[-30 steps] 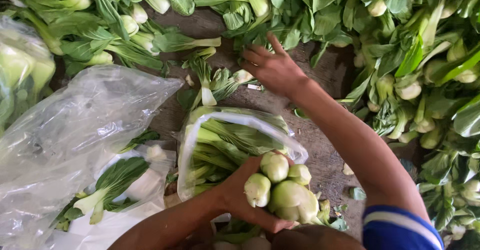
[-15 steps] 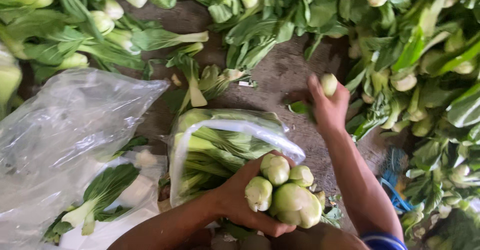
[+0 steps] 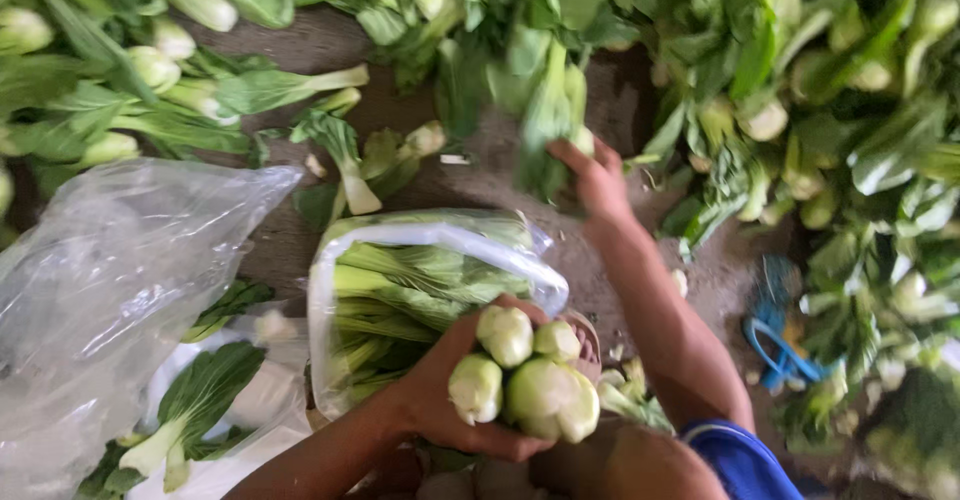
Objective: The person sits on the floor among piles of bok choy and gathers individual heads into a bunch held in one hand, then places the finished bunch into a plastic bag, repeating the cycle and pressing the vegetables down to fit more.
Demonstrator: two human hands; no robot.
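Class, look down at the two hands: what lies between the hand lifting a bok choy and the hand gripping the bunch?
In the head view, between the right hand and left hand, lies the clear bag's open mouth and bare ground.

You work over a bare, brown, dirt-stained floor (image 3: 300, 230). Loose green bok choy heads with pale stems (image 3: 150, 90) lie heaped along its far edge and right side. At your left, a crumpled clear plastic bag (image 3: 110, 290) rests on it. A blue cord tangle (image 3: 775, 325) lies at right, among small leaf scraps (image 3: 680, 280).
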